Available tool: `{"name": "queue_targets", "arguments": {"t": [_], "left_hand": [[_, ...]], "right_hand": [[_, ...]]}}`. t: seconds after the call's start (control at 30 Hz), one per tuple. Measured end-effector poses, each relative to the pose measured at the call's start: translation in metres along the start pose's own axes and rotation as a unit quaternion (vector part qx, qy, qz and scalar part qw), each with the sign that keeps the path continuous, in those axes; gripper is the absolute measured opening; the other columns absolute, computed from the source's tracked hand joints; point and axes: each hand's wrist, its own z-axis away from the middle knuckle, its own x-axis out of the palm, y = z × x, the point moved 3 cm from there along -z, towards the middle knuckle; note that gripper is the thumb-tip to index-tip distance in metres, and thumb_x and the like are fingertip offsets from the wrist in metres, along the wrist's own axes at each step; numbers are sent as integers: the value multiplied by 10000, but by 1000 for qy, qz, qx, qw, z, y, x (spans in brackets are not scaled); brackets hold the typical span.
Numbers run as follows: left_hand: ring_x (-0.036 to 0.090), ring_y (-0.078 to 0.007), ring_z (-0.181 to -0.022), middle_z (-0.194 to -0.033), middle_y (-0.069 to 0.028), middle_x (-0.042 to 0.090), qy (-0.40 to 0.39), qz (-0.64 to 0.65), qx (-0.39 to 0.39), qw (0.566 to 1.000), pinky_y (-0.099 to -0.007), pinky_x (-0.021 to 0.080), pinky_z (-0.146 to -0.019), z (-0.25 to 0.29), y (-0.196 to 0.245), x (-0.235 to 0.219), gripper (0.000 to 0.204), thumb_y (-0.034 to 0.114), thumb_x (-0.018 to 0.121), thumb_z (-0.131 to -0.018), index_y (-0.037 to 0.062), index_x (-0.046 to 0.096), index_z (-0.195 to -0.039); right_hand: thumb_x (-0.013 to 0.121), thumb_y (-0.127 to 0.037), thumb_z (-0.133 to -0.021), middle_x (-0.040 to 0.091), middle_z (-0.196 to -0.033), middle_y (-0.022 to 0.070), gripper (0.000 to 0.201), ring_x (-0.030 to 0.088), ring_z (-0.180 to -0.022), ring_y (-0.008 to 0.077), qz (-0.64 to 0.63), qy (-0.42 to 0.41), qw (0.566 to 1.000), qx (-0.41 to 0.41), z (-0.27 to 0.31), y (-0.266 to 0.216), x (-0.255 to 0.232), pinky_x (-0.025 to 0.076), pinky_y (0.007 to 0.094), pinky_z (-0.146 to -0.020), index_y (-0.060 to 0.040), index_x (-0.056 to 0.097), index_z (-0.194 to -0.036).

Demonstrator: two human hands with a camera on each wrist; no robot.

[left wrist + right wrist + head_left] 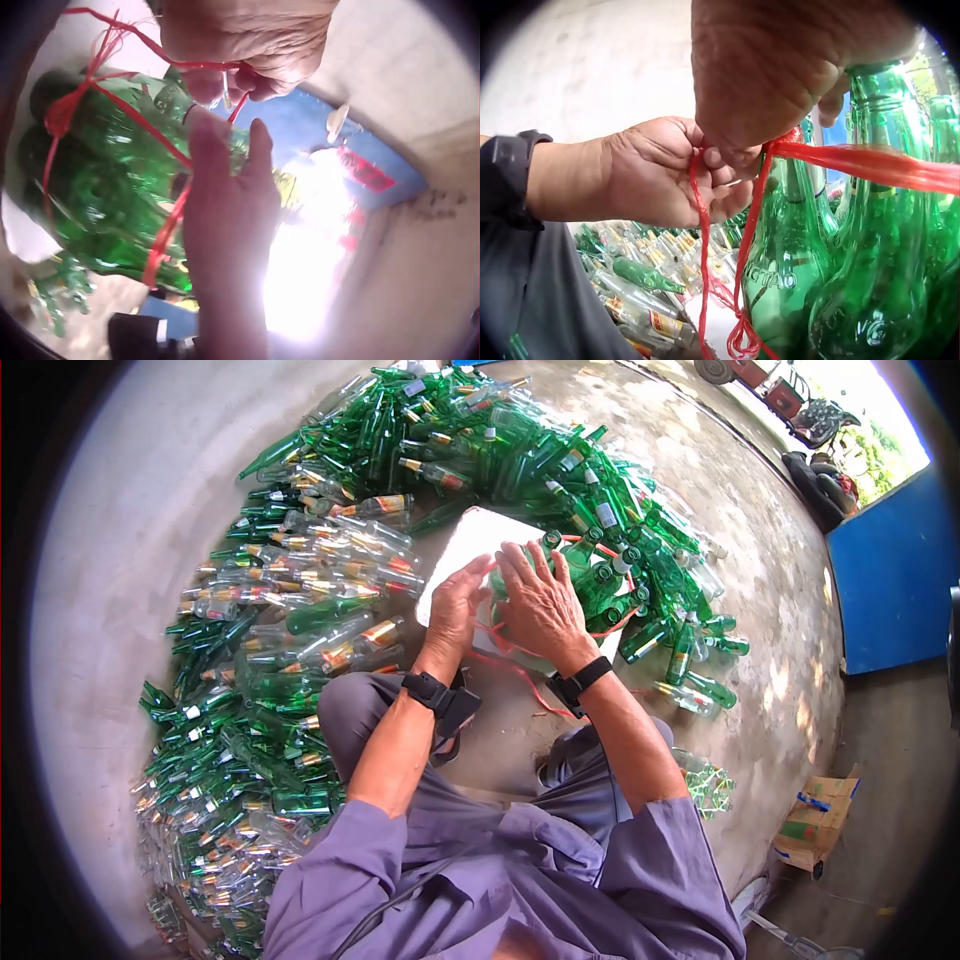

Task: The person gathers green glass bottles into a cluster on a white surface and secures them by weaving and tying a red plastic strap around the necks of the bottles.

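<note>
Red string circles a bundle of upright green bottles on a white board. My left hand pinches the string at the bundle's left side; its curled fingers and a strand hanging from them show in the right wrist view. My right hand lies close beside it, over the bundle's near-left edge, its thumb and fingertips meeting at the string by a bottle neck. The hand partly hides that contact. Lower down, a loose looped knot hangs against the bottles.
Piles of clear and green bottles curve around the left and far sides, with more green bottles at the right. A blue panel, a cardboard box and a parked vehicle stand farther right.
</note>
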Motion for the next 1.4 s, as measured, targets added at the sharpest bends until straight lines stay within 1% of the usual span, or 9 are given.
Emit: {"name": "queue_targets", "arguments": {"t": [0.1,0.2,0.33,0.37,0.5,0.8,0.9,1.0,1.4], "left_hand": [[622,-249,-1155,-1296,-179,644,-103,252,45,961,-352,501,-941,-17,-5,-1,143,97,566,-924,8,663,-869],[642,-252,-1123,-1285,-190,650,-40,336,-48,940,-342,526,-908,-22,0,4,126,97,569,-926,15,618,-844],[681,-246,-982,-886,-69,690,-141,416,-43,898,-292,505,-644,-48,-17,-10,198,179,505,-1009,38,591,-901],[632,-190,-821,-718,-8,556,-61,365,-63,927,-278,414,-564,-49,-23,-12,267,240,464,-1045,69,550,-858],[445,-128,-628,-662,14,407,-6,290,-89,953,-273,326,-514,-53,-29,-12,330,259,426,-1059,120,447,-761],[394,-79,-563,-667,37,418,15,150,-44,988,-249,273,-465,-47,-10,-14,263,226,444,-1039,129,459,-795],[384,-79,-548,-662,36,409,-48,49,-2,998,-228,270,-449,-40,-6,-20,320,267,450,-1050,132,437,-760],[387,-79,-551,-670,34,409,30,123,-43,991,-228,270,-445,-30,-12,-13,302,261,452,-1050,130,438,-779],[396,-97,-500,-636,21,408,62,124,-19,990,-256,303,-421,-7,-10,-1,201,181,510,-1000,97,466,-823]], "right_hand": [[688,-208,-771,410,-1518,123,713,377,-1407,347,-3,9,1000,-5,0,0,0,266,550,-1163,-19,466,-1422],[675,-205,-766,417,-1514,130,716,386,-1403,347,2,4,1000,2,-1,0,1,265,549,-1162,-19,463,-1424],[671,-205,-770,425,-1510,130,697,398,-1395,339,6,5,1000,-4,-2,0,1,279,544,-1147,-20,478,-1414],[671,-205,-770,425,-1510,130,697,398,-1395,339,6,2,1000,-2,-2,-1,1,279,544,-1147,-20,478,-1414],[650,-192,-828,444,-1473,76,602,412,-1344,328,9,11,1000,2,-4,-2,-1,286,515,-1130,-48,505,-1394],[695,-177,-792,456,-1468,43,634,419,-1334,309,12,-4,1000,9,-8,-3,-5,314,524,-1083,-88,517,-1395],[708,-209,-798,452,-1473,35,643,424,-1325,299,29,-10,1000,2,-4,-2,-2,314,523,-1080,-95,515,-1401],[708,-255,-825,441,-1493,23,649,415,-1343,286,43,-7,999,6,-4,-3,-2,307,525,-1083,-111,501,-1423],[693,-234,-799,438,-1515,35,670,418,-1363,301,21,7,1000,7,3,1,-1,317,542,-1059,-132,496,-1430]]}}
